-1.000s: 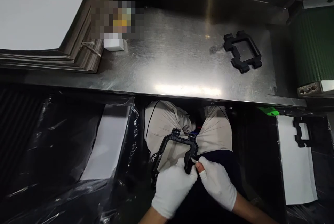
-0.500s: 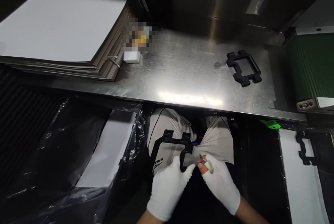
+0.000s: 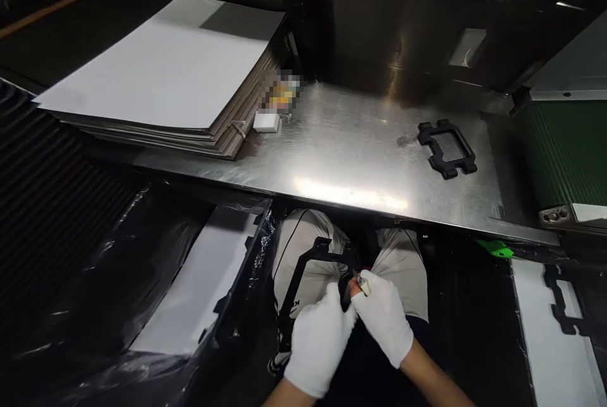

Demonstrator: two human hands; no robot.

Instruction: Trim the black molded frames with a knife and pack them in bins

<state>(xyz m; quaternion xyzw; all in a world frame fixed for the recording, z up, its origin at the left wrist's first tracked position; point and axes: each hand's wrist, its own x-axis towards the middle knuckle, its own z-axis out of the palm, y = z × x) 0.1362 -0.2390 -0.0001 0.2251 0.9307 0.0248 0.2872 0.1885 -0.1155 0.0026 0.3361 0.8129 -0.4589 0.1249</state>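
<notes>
**Black frame held over the lap, small blade at its corner**

A black plastic frame [image 3: 310, 274], open in the middle with lugs at its corners, is held low over the person's lap, below the near edge of the counter [image 3: 351, 160]. The left hand [image 3: 318, 340], in a white glove, is closed around the frame's near right corner and keeps it tilted up and away. The right hand [image 3: 382, 316], also gloved in white, is pinched shut on a small blade [image 3: 359, 281] whose tip meets the frame at that same corner; the two hands touch each other there. Pale trousers [image 3: 303, 249] show through the frame's opening.

On the steel counter, well apart from the hands, a second black frame [image 3: 447, 148] lies flat toward the right. At the left end sits a stack of white sheets [image 3: 161, 78], with a small white block [image 3: 266, 121] just beside its corner. A green conveyor belt [image 3: 564, 148] borders the counter on the right.

Below the counter, a bin lined with black plastic [image 3: 118, 306] stands to the left of the lap with a white sheet in it. To the right another white sheet [image 3: 550, 344] carries a third black frame [image 3: 564, 306], and a green clip [image 3: 496, 248] sits at the counter's underside.
</notes>
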